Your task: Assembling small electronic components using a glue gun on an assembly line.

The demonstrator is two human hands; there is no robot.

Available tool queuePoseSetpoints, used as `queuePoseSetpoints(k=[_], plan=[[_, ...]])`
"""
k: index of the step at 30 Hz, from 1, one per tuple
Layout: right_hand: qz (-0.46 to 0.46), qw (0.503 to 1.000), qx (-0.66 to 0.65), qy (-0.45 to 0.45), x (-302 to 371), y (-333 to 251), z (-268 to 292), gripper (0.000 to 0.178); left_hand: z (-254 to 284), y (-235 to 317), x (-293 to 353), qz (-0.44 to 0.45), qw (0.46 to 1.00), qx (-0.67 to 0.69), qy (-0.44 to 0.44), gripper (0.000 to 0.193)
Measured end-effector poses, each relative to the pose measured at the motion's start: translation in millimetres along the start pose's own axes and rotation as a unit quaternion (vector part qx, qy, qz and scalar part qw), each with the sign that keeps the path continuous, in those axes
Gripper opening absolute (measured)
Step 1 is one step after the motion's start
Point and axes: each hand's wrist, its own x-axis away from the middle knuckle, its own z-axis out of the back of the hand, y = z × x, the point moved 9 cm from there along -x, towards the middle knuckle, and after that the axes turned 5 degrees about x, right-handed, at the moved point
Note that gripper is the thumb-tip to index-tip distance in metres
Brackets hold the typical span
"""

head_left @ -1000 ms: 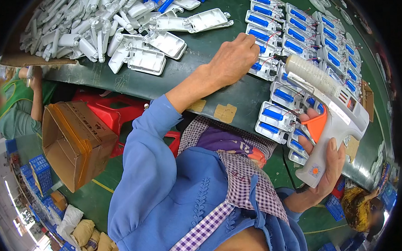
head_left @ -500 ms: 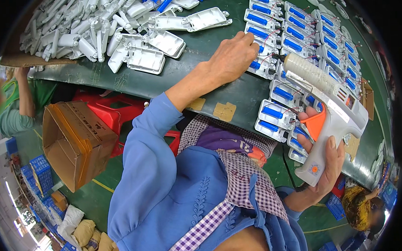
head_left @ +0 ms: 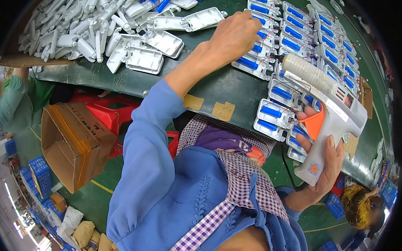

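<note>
My right hand (head_left: pixel 330 162) grips a hot glue gun (head_left: pixel 321 158), grey-white with an orange trigger (head_left: pixel 312 123) under the fingers. A thick, whitish roll-like sleeve (head_left: pixel 308 70) covers its front, and the dark nozzle points left at the white plastic housings. My left hand (head_left: pixel 235 36) is over the left column of housings, fingers curled together; its fingertips hide what they pinch, close to a blue cylindrical battery (head_left: pixel 261 35). Just below that hand lies a white housing (head_left: pixel 265 72) with a blue battery (head_left: pixel 247 63) inside, sticking out left of its neighbours.
Several rows of battery-fitted housings (head_left: pixel 291 44) with thin red wires cover the right of the green table (head_left: pixel 208 87). White housings (head_left: pixel 144 60) and a heap of white parts (head_left: pixel 71 30) lie left. A cardboard box (head_left: pixel 81 146) and red stool (head_left: pixel 119 109) stand below; co-workers sit at both sides.
My left hand has moved up along the column, uncovering the lower housing, which now sticks out further left. The glue gun in my right hand has barely moved.
</note>
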Motion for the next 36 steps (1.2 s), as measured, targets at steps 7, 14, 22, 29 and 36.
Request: queuePoseSetpoints(k=[7, 14, 22, 29, 36], plan=[[0.001, 1.0, 0.016, 0.007, 0, 0, 1, 0.051, -35, -10, -9, 0.043, 0.996, 0.041, -0.072, 0.014], [-0.017, 0.998, 0.03, -0.047, -2, 3, -1, 0.053, -26, -11, -6, -0.007, 0.992, 0.123, -0.028, 0.009], [-0.018, 0.999, 0.022, -0.021, -3, 4, 2, 0.051, -14, -14, -1, -0.007, 0.988, 0.153, -0.017, 0.024], [-0.02, 0.998, 0.04, -0.036, -2, 5, 1, 0.053, -17, -26, 6, 0.015, 0.979, 0.196, -0.049, 0.031], [-0.023, 0.999, 0.032, -0.037, -2, 6, 2, 0.053, -15, -18, 8, 0.052, 0.968, 0.225, -0.097, 0.05]])
